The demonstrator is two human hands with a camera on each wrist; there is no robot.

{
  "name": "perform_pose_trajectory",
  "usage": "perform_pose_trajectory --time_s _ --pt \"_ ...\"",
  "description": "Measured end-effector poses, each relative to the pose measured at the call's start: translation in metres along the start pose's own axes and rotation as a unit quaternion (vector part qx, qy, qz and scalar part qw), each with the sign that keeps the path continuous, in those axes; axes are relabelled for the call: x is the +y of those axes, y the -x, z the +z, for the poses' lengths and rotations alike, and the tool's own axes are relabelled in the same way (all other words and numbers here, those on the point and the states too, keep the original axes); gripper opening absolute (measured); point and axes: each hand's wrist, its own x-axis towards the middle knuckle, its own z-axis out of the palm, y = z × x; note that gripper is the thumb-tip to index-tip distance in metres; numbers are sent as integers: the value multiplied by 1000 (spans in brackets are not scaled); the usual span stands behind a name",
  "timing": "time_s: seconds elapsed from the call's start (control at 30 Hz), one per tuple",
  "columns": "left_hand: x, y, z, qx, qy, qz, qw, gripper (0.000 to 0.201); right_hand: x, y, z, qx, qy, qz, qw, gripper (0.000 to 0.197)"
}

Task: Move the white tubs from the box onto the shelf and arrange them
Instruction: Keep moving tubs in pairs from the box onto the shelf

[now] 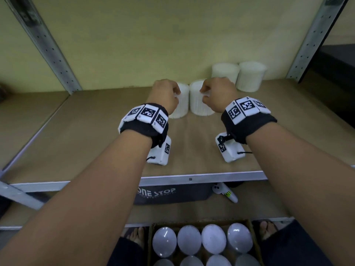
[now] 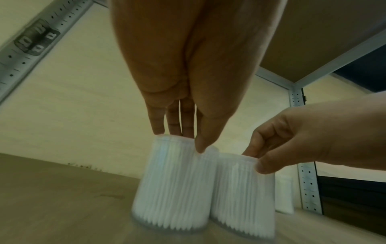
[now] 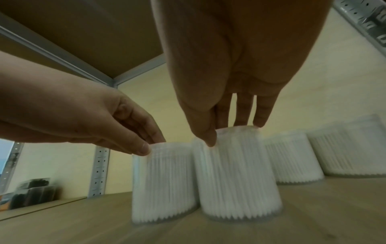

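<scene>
White tubs (image 1: 201, 100) under both hands (image 1: 165, 95); cardboard box (image 1: 251, 237) of more tubs.

From the head camera, the left hand (image 1: 165, 95) covers most of the left ribbed white plastic tub (image 1: 181, 104), and the right hand (image 1: 219, 93) hides the 3 o'clock side of its neighbouring ribbed white tub (image 1: 199, 100). The brown cardboard box of white tubs (image 1: 201, 244) is cut off at 6 o'clock. Both wrist views are smeary, so the tub bases (image 2: 169, 226) are too blurred to tell if they're down on the wooden shelf board (image 2: 62, 206).
</scene>
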Motion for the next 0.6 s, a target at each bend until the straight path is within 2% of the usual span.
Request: perform_pose_trajectory --time_s 0.33,0.6 --pt "-11 -66 20 16 -6 10 1000 26 15 -64 11 17 18 -4 1000 28" --pt "-15 -93 30 22 5 16 1000 26 24 -87 18 30 23 -12 999 28"
